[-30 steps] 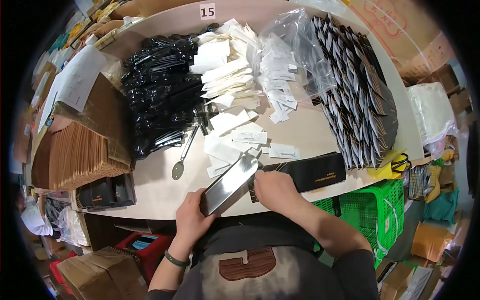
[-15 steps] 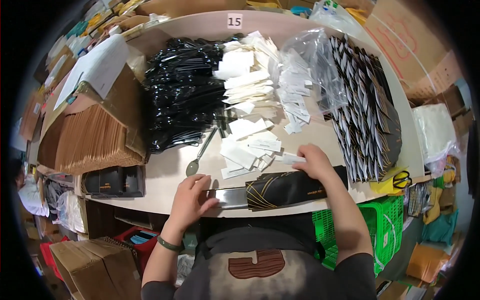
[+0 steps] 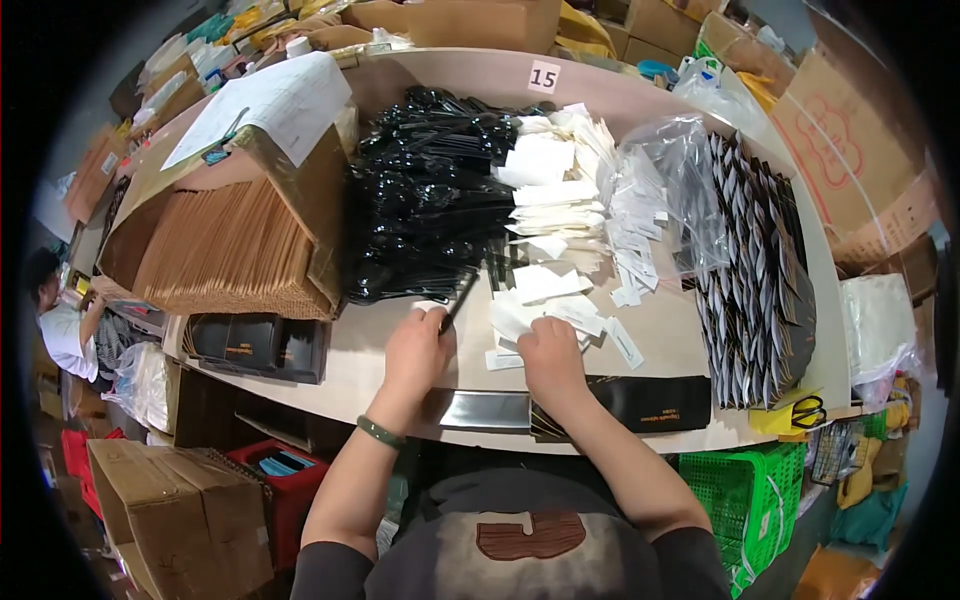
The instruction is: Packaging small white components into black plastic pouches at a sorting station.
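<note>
My left hand (image 3: 413, 350) is closed on a black plastic spoon (image 3: 461, 298); its handle points up and right, and its bowl is hidden beneath the hand. My right hand (image 3: 555, 362) has its fingers pinched at a loose pile of white paper packets (image 3: 510, 315), and the fingertips are partly hidden. One small white packet (image 3: 624, 343) lies apart, right of that hand. Below my right wrist are black printed sleeves (image 3: 650, 400) with gold lines. They extend over a metal strip (image 3: 484, 410) at the table's front edge.
Black plastic spoons (image 3: 425, 190) are heaped at the back, beside stacked white packets (image 3: 555, 190) and a clear bag (image 3: 690, 180). Filled black sleeves (image 3: 750, 270) line the right. A carton of brown sleeves (image 3: 215, 250) stands left. A green basket (image 3: 740, 510) is below. Another person (image 3: 65, 325) sits far left.
My left hand has moved from the metal strip up to the spoon and grasped it. My right hand has left the small packet and moved left onto the white pile. The view has shifted.
</note>
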A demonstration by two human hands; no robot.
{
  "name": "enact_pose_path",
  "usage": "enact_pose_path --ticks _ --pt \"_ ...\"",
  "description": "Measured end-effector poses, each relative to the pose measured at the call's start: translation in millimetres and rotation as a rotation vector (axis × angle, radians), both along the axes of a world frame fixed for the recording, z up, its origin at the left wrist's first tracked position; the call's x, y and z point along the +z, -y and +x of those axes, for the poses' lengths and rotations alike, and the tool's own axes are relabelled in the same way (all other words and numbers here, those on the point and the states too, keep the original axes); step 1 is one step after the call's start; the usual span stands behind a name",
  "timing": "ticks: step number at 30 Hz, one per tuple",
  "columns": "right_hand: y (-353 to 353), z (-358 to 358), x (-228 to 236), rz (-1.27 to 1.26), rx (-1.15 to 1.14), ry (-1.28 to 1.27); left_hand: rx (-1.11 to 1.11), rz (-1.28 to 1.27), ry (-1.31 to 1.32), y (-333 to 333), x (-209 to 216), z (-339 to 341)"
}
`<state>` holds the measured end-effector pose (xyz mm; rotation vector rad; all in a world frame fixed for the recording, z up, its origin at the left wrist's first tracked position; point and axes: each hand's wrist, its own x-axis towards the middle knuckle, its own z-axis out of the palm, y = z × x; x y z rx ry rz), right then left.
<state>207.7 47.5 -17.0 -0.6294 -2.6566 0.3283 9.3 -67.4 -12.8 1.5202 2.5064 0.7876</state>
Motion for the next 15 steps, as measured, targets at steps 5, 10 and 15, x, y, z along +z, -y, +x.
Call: enact_pose_path --ticks 5,10,15 --pt "23 1 31 -0.298 0.164 -0.398 0.034 0.032 0.233 19 -1 -14" --pt "49 11 7 -0.16 0.277 0.131 0.093 0.238 0.403 37 11 -8" --pt "49 34 26 -0.089 0.044 -0.19 0.001 0.256 0.57 81 23 14"
